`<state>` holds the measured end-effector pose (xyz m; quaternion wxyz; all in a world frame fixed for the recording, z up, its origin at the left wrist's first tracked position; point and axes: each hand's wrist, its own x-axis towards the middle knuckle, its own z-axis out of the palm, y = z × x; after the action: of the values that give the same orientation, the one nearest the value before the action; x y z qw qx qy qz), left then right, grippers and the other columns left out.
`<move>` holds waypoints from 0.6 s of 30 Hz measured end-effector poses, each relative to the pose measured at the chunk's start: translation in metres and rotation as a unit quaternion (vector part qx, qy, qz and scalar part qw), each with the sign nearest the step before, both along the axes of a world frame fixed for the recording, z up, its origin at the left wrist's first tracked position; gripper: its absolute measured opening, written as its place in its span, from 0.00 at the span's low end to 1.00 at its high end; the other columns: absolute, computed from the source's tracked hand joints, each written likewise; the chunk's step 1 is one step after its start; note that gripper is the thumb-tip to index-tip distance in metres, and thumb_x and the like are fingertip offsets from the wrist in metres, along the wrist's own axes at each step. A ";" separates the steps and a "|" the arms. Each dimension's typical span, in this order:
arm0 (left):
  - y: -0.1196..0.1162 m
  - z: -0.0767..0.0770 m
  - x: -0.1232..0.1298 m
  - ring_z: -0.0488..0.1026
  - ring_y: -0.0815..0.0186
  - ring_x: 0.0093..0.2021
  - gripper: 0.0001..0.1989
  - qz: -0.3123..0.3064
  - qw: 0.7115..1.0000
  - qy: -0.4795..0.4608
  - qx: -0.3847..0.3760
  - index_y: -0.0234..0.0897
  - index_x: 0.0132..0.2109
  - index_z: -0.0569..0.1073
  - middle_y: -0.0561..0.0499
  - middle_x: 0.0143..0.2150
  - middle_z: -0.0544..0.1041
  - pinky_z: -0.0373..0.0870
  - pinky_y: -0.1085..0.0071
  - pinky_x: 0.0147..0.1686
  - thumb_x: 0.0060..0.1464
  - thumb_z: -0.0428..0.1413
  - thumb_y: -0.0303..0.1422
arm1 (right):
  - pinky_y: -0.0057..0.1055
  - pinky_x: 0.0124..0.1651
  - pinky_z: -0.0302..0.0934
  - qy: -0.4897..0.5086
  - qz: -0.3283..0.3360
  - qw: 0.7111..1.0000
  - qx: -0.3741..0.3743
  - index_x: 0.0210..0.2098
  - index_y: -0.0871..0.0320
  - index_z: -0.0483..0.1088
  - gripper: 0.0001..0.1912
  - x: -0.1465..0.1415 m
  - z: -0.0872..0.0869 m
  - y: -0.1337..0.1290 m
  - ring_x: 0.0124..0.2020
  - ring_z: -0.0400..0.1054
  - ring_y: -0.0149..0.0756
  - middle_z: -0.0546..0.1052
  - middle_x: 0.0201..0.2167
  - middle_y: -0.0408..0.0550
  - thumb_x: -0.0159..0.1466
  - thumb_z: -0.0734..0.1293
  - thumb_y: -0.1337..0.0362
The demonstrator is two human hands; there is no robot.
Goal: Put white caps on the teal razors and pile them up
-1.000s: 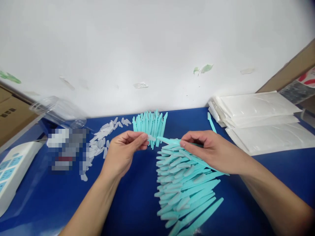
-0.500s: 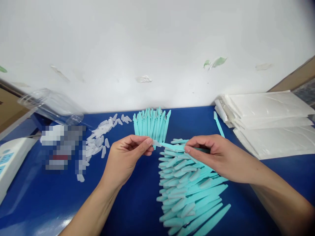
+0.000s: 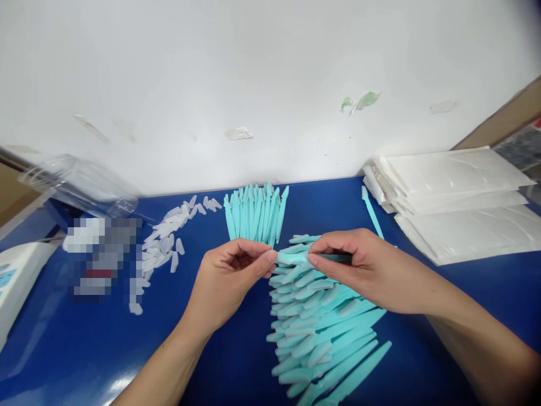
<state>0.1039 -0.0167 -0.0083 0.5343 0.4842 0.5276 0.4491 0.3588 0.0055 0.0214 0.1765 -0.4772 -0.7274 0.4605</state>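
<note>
Between my two hands is a turquoise eyebrow razor (image 3: 291,258), held level over a large pile of similar razors (image 3: 313,324). My right hand (image 3: 359,265) pinches its handle between thumb and fingertips. At the razor's blade end, the thumb and index finger of my left hand (image 3: 232,276) are pressed together around a small translucent cap, which they mostly cover. How far the cap sits over the blade is hidden by those fingers. Loose translucent caps (image 3: 164,239) lie scattered to the left. Behind my left hand, more razors (image 3: 256,211) lie side by side in a row.
A single razor (image 3: 372,211) lies at the back right, beside stacked white plastic bags (image 3: 460,180). A transparent jar (image 3: 80,180) lies at the back left, with a white device (image 3: 25,276) nearer me. A pale wall (image 3: 270,84) bounds the blue table (image 3: 236,361).
My left hand has moved right, closer to my right hand. The cap, partly visible before at the razor's tip, is now mostly behind my left fingers. The view has shifted slightly.
</note>
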 end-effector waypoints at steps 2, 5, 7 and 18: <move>-0.001 0.002 0.000 0.80 0.66 0.30 0.05 -0.027 0.999 0.039 0.013 0.42 0.37 0.86 0.52 0.31 0.85 0.78 0.74 0.32 0.56 0.72 0.36 | 0.29 0.26 0.53 -0.016 0.009 1.000 0.025 0.39 0.53 0.80 0.14 0.008 0.002 0.003 0.26 0.59 0.31 0.74 0.30 0.43 0.72 0.69 0.52; -0.005 0.003 0.006 0.79 0.65 0.32 0.04 -0.080 0.990 0.106 0.051 0.41 0.37 0.86 0.50 0.33 0.85 0.75 0.72 0.32 0.59 0.70 0.36 | 0.30 0.28 0.56 -0.045 0.045 0.996 0.061 0.39 0.52 0.82 0.12 0.022 0.005 0.008 0.26 0.64 0.30 0.78 0.37 0.45 0.71 0.70 0.53; -0.007 0.002 0.011 0.75 0.65 0.31 0.05 -0.103 0.980 0.145 0.085 0.41 0.37 0.86 0.50 0.34 0.85 0.70 0.71 0.31 0.61 0.68 0.37 | 0.31 0.29 0.57 -0.061 0.059 0.994 0.066 0.37 0.51 0.83 0.12 0.029 0.007 0.011 0.26 0.65 0.29 0.78 0.37 0.45 0.71 0.71 0.53; -0.005 0.005 0.008 0.71 0.67 0.31 0.07 -0.160 0.948 0.241 0.132 0.42 0.37 0.85 0.51 0.34 0.82 0.64 0.71 0.30 0.64 0.65 0.37 | 0.34 0.35 0.60 -0.175 0.072 0.977 0.099 0.38 0.51 0.81 0.11 0.038 0.005 0.008 0.34 0.72 0.38 0.80 0.35 0.46 0.65 0.73 0.51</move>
<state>0.1117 -0.0218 -0.0032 0.3871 0.7220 0.4928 0.2931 0.3965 0.0132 0.0262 0.0590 -0.4773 -0.8212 0.3070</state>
